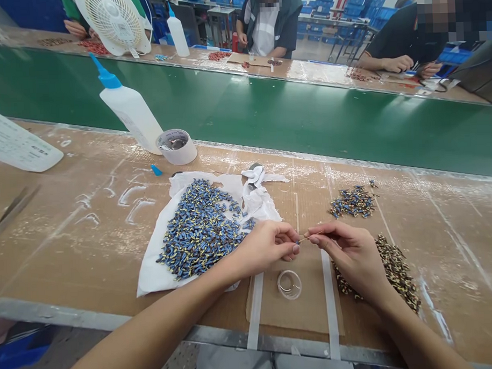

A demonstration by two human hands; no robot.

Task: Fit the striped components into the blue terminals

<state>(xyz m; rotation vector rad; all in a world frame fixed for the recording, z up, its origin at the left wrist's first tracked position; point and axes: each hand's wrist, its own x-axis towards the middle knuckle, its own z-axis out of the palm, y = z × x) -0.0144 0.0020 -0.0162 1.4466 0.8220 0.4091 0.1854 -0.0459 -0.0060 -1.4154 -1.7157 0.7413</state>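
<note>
Between the fingertips of my left hand (274, 242) is a tiny blue part (297, 242), mostly covered by the fingers. My right hand (355, 250) pinches a thin tan stick (306, 238), whose tip meets the blue part. Below both hands stands a small clear plastic cup (290, 285) on a taped cardboard piece (291, 317). Left of my left hand, a large pile of blue-and-yellow parts (199, 224) lies on a white sheet (150, 271). Black-and-gold pieces (398, 270) are heaped beside my right hand, partly behind it. Beyond it sits a smaller pile of blue-and-gold pieces (353, 202).
A white bottle with blue nozzle (132, 110), a tape roll (177, 147) and a blue cap (156, 170) stand farther back. Crumpled white paper (260, 197) touches the sheet. Across the green belt (235, 104), several people work near a fan (113, 22). Tweezers (15, 208) lie left.
</note>
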